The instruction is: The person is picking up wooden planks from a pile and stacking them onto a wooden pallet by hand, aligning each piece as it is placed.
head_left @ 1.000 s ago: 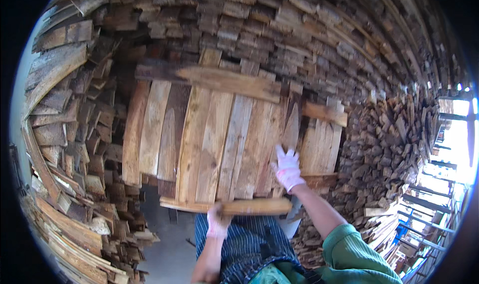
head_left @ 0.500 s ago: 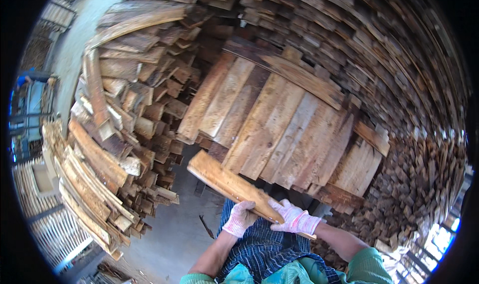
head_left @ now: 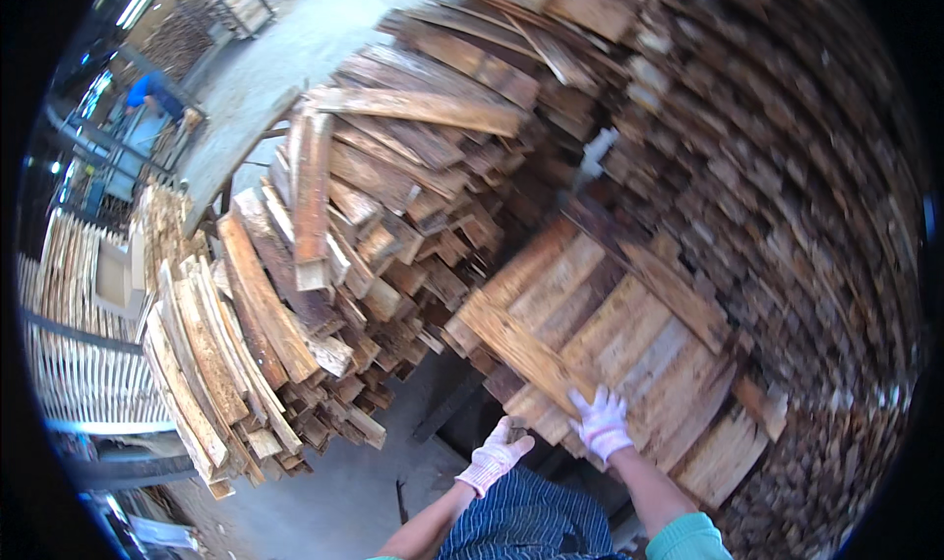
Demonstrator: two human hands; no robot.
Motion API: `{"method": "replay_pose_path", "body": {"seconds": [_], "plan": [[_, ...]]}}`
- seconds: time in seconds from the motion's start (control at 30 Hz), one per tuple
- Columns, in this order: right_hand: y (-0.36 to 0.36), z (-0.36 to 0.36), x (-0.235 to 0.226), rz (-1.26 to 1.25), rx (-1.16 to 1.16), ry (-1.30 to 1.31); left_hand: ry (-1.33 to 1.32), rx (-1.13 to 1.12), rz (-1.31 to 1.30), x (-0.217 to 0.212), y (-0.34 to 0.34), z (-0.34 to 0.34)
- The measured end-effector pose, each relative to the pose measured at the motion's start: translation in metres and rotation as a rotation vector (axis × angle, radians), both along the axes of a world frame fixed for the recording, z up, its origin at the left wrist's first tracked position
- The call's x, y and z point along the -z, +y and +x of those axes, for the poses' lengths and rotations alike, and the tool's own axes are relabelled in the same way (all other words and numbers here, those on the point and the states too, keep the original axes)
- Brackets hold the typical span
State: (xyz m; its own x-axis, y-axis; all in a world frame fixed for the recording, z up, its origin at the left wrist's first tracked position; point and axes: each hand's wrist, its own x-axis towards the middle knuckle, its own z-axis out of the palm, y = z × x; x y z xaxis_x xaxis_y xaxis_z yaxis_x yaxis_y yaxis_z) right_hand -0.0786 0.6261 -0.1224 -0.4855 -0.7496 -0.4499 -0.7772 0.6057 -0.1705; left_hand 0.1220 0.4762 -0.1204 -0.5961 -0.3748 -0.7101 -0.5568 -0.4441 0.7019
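Note:
A loose wooden board (head_left: 521,346) lies slantwise across a row of planks (head_left: 644,363) laid side by side in front of me. My right hand (head_left: 601,425), in a white and pink knitted glove, is at the board's near end with its fingers spread. Just left of it, my left hand (head_left: 498,456), gloved the same way, hovers near the planks' front edge. Its fingers and thumb are apart and I see nothing held in them. A darker board (head_left: 678,294) lies crosswise along the far side of the row.
To the left rises a big pile of rough boards (head_left: 383,196), some jutting out. High stacked wood (head_left: 777,167) walls in the right and far side. Concrete floor (head_left: 295,511) shows at lower left. A person in blue (head_left: 147,90) is far off at upper left.
The board, held in both hands before, now lies on the row of planks. My left hand has let go, and my right hand's fingers have spread. The view has swung left.

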Motion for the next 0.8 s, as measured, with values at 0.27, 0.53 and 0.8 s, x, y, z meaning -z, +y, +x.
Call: {"method": "replay_pose_path", "body": {"seconds": [0.27, 0.53, 0.8], "plan": [[-0.090, -0.042, -0.070, 0.243, -0.070, -0.089, -0.534, 0.203, -1.396, -0.188, -0.358, -0.079], [-0.388, -0.204, -0.123, -0.640, -0.178, 0.141, -0.616, -0.057, -0.815, -0.150, -0.507, -0.086], [-0.572, -0.275, -0.134, -0.124, 0.031, 0.210, -0.447, -0.159, -0.847, -0.125, -0.519, -0.069]]}}
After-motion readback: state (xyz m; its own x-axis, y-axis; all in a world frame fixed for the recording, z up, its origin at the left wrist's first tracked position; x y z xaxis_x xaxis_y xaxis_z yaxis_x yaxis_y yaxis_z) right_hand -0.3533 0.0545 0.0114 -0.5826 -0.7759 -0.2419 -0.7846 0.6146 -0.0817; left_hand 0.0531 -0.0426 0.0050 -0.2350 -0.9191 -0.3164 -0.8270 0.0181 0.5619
